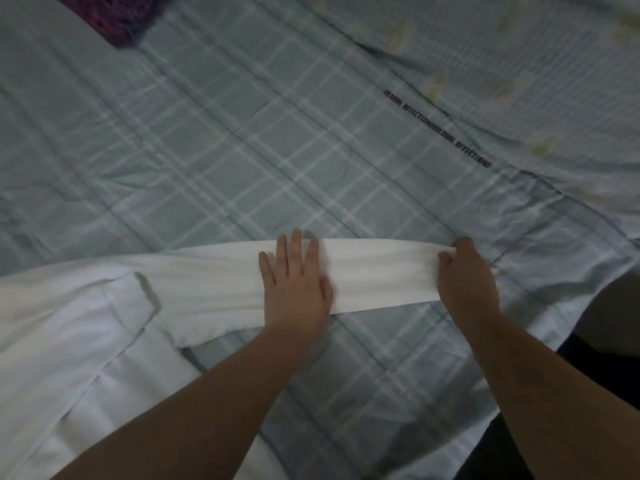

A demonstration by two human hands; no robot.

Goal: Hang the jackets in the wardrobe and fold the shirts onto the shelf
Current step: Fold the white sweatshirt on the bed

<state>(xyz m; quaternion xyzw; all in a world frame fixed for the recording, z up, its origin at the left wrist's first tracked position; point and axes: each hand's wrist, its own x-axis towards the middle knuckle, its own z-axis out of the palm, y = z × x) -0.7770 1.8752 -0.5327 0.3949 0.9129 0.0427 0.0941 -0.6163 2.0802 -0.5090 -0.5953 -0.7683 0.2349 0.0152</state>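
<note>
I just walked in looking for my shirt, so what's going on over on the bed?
A person is laying out a white shirt on the plaid bedsheet. Its sleeve is stretched out to the right. The left hand presses flat on the sleeve and the right hand pinches its end. The shirt is spread out, not yet folded. Some purple fabric, too blurred to identify, lies at the far left.

Hands (294, 289) (464, 275) on white shirt (207, 282) — bedsheet (242, 133)

White shirt (104, 327) on checked bed (242, 133)
</note>
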